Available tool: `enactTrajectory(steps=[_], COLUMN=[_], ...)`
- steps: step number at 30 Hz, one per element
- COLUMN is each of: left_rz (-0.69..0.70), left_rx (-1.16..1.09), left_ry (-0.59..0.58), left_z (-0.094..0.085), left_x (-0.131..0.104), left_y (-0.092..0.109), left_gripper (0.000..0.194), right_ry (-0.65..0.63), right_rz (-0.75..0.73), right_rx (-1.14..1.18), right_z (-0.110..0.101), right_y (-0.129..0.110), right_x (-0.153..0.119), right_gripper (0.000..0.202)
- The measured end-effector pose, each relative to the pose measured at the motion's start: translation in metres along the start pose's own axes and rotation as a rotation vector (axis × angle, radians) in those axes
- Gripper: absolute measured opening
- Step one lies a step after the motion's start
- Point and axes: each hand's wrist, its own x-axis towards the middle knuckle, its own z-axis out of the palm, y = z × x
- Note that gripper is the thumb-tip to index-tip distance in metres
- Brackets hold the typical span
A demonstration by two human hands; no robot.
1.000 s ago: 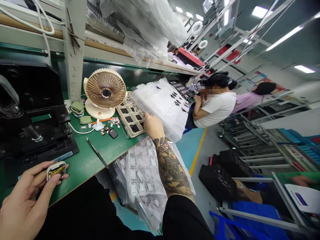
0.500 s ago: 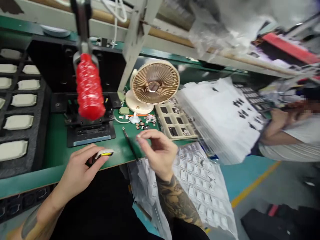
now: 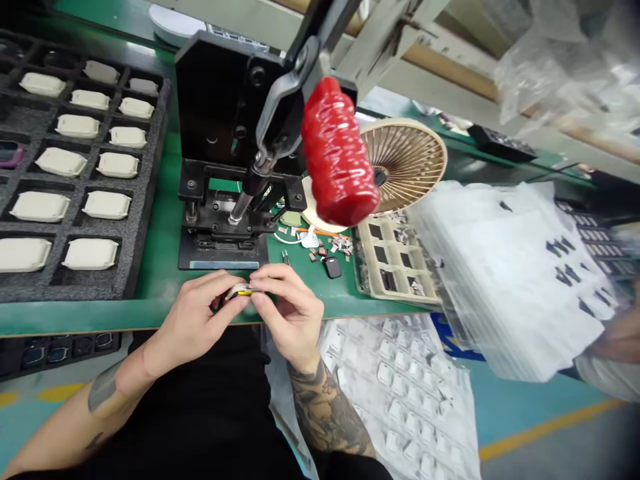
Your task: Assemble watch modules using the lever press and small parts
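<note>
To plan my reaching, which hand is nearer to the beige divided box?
Right. The right hand is left of the beige box, not touching it; the left hand is farther left.

Small pale case point(image 3: 237, 291) — seemingly open, yellow at its edge — between left hand point(image 3: 197, 317) and right hand point(image 3: 290, 313)

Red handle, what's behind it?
Behind the red handle, a fan shows in part: most of its grille and some of its pale base. The grille's lower left is covered, so it can't be seen.
</note>
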Motion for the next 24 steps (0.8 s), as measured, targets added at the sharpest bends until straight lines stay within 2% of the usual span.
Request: enactTrajectory(steps=[4, 6, 12, 15, 20, 24], left_rz=[-0.039, -0.038, -0.020, -0.026, -0.019, -0.031], left_rx=[-0.026, -0.029, -0.033, -0.020, 0.021, 0.025], left_ry=[0.008, 0.007, 0.006, 0.007, 0.004, 0.049], left_z=[-0.002, -0.002, -0.001, -0.001, -0.004, -0.006], left_x=[0.000, 0.000, 0.000, -0.001, -0.002, -0.004], left_y=[-0.001, -0.001, -0.001, -0.002, -0.005, -0.003], left_gripper=[0.019, 0.018, 0.019, 0.021, 0.025, 0.022], right_ry=[-0.180, -0.214, -0.176, -0.204, -0.201, -0.183], right_rz=[-0.032, -0.050, -0.167, -0.230, -0.393, -0.401], right_rx=[-0.114, -0.194, -0.322, -0.405, -0.534, -0.550], right_z=[-0.008, -0.008, -0.005, -0.005, -0.001, 0.001], right_y=[-0.002, -0.002, -0.003, 0.001, 0.006, -0.002], right_x=[-0.003, -0.004, -0.007, -0.011, -0.006, -0.007], right_gripper=[0.055, 0.059, 0.063, 0.064, 0.066, 0.061])
